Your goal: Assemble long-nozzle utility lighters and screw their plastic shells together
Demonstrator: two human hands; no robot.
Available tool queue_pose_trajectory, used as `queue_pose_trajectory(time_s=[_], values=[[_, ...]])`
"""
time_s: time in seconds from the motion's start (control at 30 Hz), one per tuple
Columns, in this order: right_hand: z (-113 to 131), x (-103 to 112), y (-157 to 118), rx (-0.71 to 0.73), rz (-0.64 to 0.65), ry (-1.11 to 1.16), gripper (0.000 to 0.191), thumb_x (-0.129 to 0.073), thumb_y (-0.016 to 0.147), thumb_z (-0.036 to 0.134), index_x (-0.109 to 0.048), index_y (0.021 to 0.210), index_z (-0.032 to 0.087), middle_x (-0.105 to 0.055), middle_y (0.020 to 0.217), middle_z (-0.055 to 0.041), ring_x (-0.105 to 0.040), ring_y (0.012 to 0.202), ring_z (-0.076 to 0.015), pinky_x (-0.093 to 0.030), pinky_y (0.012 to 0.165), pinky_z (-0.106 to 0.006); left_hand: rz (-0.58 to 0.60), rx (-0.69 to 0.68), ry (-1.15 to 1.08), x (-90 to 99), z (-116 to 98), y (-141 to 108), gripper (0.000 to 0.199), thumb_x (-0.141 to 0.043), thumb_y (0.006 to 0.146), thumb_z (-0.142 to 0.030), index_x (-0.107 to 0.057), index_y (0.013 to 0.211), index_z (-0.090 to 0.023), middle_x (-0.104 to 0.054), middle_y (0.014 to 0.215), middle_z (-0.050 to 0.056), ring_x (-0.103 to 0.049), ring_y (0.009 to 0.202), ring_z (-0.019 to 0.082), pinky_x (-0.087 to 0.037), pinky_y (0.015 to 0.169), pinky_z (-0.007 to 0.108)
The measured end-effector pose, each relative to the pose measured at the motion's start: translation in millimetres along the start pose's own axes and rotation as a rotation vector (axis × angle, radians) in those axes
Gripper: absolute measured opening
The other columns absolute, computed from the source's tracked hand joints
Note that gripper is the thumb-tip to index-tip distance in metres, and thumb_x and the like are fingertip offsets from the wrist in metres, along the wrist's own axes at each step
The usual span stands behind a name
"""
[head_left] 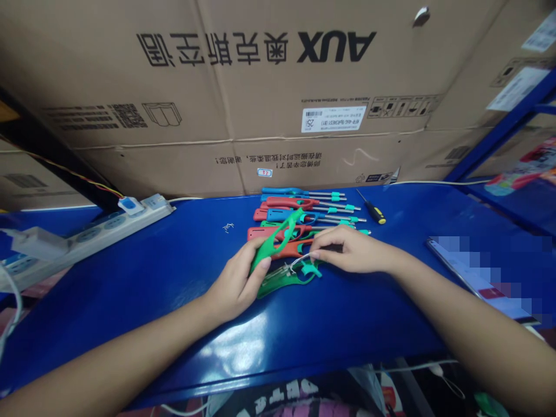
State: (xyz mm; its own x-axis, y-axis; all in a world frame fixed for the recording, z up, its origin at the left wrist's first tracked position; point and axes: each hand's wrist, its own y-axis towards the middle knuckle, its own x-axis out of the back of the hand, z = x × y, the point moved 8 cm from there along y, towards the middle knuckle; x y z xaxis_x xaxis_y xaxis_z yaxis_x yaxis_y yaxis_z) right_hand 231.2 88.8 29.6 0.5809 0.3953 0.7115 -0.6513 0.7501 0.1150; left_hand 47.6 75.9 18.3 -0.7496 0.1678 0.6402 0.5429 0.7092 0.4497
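A green lighter casing is seen in two separated pieces above the near-middle part of the blue tabletop, in front of a row of assembled lighters. The upper green shell is grasped at its handle end by the left hand, between thumb and fingers, and is held tilted, with its far end raised toward the row. Just below it, the lower green shell is seen with inner parts exposed and a turquoise trigger at its right end; whether it is also gripped by the left hand cannot be told. A thin pale wire is pinched between the thumb and fingertips of the right hand. The assembled lighters, in red, blue, green and orange, are laid side by side with their metal tubes pointed right. A yellow-and-black screwdriver is placed to their right, and small screws are scattered to their left. A white power strip is set farther left, and a large cardboard box is stood behind the lighters.
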Motion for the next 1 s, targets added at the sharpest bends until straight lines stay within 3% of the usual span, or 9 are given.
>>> queue_pose_trajectory(time_s=[0.1, 0.23, 0.33, 0.47, 0.53, 0.67, 1.0], values=[[-0.3, 2.5, 0.8, 0.010, -0.032, -0.012, 0.027, -0.054, 0.099, 0.033, -0.071, 0.086, 0.015, -0.068, 0.082, -0.0036, -0.060, 0.072, -0.0133, -0.047, 0.067, -0.026, -0.109, 0.040, -0.125, 4.4, 5.1, -2.7, 0.028, -0.049, 0.102, -0.026, -0.043, 0.129, -0.022, -0.064, 0.120, 0.010, -0.066, 0.106, 0.021, -0.053, 0.092, 0.036], [7.2, 9.6, 0.6, 0.060, -0.117, 0.007, 0.025, -0.056, 0.099, 0.032, -0.073, 0.092, 0.015, -0.072, 0.086, -0.0045, -0.064, 0.076, -0.0137, -0.049, 0.071, -0.026, -0.200, 0.087, -0.152, 11.1, 4.5, -4.4, 0.018, -0.061, 0.093, -0.023, -0.045, 0.101, -0.022, -0.059, 0.083, -0.003, -0.058, 0.068, 0.011, -0.050, 0.066, 0.024], [16.5, 14.2, -1.7, 0.103, -0.172, 0.025, 0.022, -0.058, 0.098, 0.031, -0.073, 0.094, 0.015, -0.074, 0.088, -0.0048, -0.066, 0.078, -0.0135, -0.050, 0.073, -0.026, -0.132, 0.074, -0.049, 9.5, -3.1, -0.4, 0.024, -0.072, 0.085, -0.027, -0.050, 0.090, -0.021, -0.056, 0.074, -0.005, -0.051, 0.060, 0.009, -0.044, 0.058, 0.021], [27.0, 12.8, -4.4, 0.125, -0.175, 0.053, 0.021, -0.058, 0.098, 0.031, -0.073, 0.095, 0.017, -0.074, 0.089, -0.0039, -0.066, 0.078, -0.0131, -0.051, 0.073, -0.026, -0.047, 0.064, 0.007, 1.1, -5.8, 4.6, 0.040, -0.084, 0.076, -0.038, -0.063, 0.106, -0.021, -0.069, 0.101, 0.003, -0.067, 0.089, 0.019, -0.054, 0.078, 0.030], [31.4, 12.2, -5.1, 0.141, -0.173, 0.066, 0.020, -0.058, 0.099, 0.031, -0.073, 0.095, 0.017, -0.073, 0.087, -0.0034, -0.065, 0.075, -0.0125, -0.051, 0.071, -0.026, -0.003, 0.056, -0.011, -5.3, -4.6, 5.2, 0.036, -0.081, 0.081, -0.037, -0.067, 0.110, -0.021, -0.071, 0.107, 0.005, -0.069, 0.094, 0.021, -0.055, 0.083, 0.032], [32.4, 19.2, -6.8, 0.171, -0.202, 0.025, 0.020, -0.058, 0.098, 0.028, -0.072, 0.090, 0.017, -0.072, 0.083, -0.0031, -0.064, 0.073, -0.0120, -0.050, 0.070, -0.025, 0.097, 0.025, -0.019, -10.5, -4.4, 6.6, 0.017, -0.068, 0.092, -0.033, -0.072, 0.096, -0.018, -0.074, 0.090, 0.005, -0.069, 0.077, 0.017, -0.053, 0.071, 0.028], [35.0, 22.3, -11.1, 0.234, -0.195, -0.062, 0.021, -0.058, 0.097, 0.024, -0.073, 0.085, 0.016, -0.070, 0.075, -0.0028, -0.061, 0.066, -0.0116, -0.046, 0.064, -0.025, 0.318, 0.070, 0.140, 29.0, -11.0, 19.8, 0.022, -0.064, 0.093, -0.034, -0.065, 0.079, -0.017, -0.064, 0.072, -0.001, -0.056, 0.065, 0.013, -0.042, 0.063, 0.023]])
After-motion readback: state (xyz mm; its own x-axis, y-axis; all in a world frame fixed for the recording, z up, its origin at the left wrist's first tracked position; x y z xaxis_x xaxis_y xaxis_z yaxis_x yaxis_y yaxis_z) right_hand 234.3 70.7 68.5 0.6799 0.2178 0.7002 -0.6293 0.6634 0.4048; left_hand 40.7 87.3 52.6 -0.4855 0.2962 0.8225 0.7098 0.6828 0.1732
